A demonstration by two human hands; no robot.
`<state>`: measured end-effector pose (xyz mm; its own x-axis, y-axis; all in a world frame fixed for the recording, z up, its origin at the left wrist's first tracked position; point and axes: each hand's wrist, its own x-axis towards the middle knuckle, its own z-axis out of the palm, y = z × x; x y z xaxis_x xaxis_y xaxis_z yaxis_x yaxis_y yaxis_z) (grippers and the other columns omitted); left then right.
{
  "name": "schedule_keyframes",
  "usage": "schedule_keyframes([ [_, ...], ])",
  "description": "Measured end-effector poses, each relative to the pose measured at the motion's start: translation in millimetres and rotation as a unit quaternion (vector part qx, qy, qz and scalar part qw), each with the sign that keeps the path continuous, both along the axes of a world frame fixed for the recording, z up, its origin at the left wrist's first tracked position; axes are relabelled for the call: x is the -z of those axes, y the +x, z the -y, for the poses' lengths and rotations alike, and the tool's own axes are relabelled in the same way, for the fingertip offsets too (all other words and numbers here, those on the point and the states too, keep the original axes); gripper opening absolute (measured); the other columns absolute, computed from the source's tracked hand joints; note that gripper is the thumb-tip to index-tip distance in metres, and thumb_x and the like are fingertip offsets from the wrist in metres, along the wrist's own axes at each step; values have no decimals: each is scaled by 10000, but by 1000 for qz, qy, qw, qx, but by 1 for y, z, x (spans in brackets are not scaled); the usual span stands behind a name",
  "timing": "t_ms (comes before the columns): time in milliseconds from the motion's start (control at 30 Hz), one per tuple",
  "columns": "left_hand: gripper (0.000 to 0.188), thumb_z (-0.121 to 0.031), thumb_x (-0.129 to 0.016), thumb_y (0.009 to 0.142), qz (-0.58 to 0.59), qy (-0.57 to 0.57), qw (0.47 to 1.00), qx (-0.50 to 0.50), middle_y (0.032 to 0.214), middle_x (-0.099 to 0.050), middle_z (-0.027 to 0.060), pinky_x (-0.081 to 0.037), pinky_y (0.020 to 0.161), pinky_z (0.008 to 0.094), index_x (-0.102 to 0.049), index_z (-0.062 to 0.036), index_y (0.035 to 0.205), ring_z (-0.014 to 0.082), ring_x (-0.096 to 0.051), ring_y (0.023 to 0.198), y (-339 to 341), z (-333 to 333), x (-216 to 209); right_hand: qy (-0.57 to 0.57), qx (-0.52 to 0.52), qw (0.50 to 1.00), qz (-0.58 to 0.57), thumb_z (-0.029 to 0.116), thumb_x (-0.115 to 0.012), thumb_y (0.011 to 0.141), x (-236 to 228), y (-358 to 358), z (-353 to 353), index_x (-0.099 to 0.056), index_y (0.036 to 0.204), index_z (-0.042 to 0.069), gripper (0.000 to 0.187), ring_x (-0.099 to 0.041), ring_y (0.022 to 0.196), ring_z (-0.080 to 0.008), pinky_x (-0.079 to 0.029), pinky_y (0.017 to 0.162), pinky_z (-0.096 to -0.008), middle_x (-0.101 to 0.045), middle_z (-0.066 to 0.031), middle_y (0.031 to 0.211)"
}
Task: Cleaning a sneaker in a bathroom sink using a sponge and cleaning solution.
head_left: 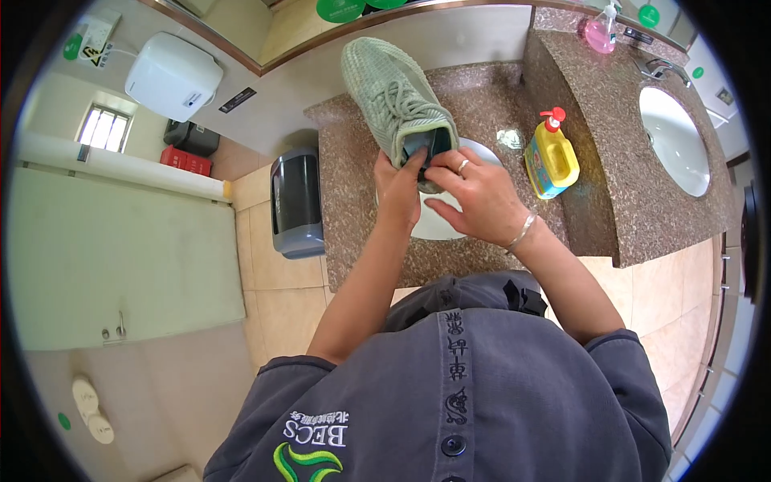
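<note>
A pale grey-green knit sneaker (393,96) with laces is held up over the white sink basin (438,228), its toe pointing away and its opening toward me. My left hand (399,193) grips the heel end from the left, the thumb at the collar. At the right side of the same opening, my right hand (475,193) has its fingers bent against the heel rim; a ring and a bracelet show on it. Whether those fingertips pinch the collar or the dark lining cannot be made out. The heel's underside is hidden by my hands.
On the speckled brown counter (353,217) stands a yellow bottle with a red pump (552,161), right of the basin. Farther right, a raised counter holds a second basin (675,136), a faucet (662,68) and a pink soap bottle (600,32). A grey bin (295,201) stands left.
</note>
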<state>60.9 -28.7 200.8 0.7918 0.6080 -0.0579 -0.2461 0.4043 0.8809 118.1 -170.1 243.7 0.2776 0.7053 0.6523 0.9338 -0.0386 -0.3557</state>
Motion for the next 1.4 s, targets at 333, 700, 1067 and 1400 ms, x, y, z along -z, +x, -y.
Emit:
schedule_keyframes([
  [333, 338, -6, -654, 716, -102, 340, 928, -109, 956, -619, 132, -455, 798, 312, -541, 35, 1032, 212, -591, 895, 7, 7, 10, -130, 212, 943, -220, 309, -614, 796, 9, 9, -12, -660, 731, 54, 267, -633, 639, -323, -509, 592, -397, -617, -136, 619],
  [700, 313, -32, -645, 774, -131, 339, 923, -128, 983, -610, 121, -448, 808, 306, -533, 45, 1056, 188, -573, 900, 1, 1, 14, -235, 198, 933, -188, 270, -699, 702, 1, 17, -30, -669, 857, 57, 265, -635, 787, -322, -509, 710, -419, -645, -158, 866],
  [1067, 358, -33, -596, 782, -102, 344, 925, -122, 1022, -596, 182, -437, 825, 334, -493, 60, 1112, 249, -578, 937, -6, -7, 11, -200, 190, 936, -220, 168, -640, 735, -2, 16, -34, -679, 777, 36, 143, -638, 773, -328, -509, 684, -412, -661, -160, 807],
  [1400, 359, -63, -620, 790, -92, 364, 912, -167, 990, -594, 167, -447, 805, 330, -493, 52, 1106, 250, -581, 896, -1, -8, 6, -15, 145, 942, -303, 185, -631, 765, 33, 22, -51, -671, 851, 55, 161, -631, 756, -338, -500, 658, -412, -658, -145, 805],
])
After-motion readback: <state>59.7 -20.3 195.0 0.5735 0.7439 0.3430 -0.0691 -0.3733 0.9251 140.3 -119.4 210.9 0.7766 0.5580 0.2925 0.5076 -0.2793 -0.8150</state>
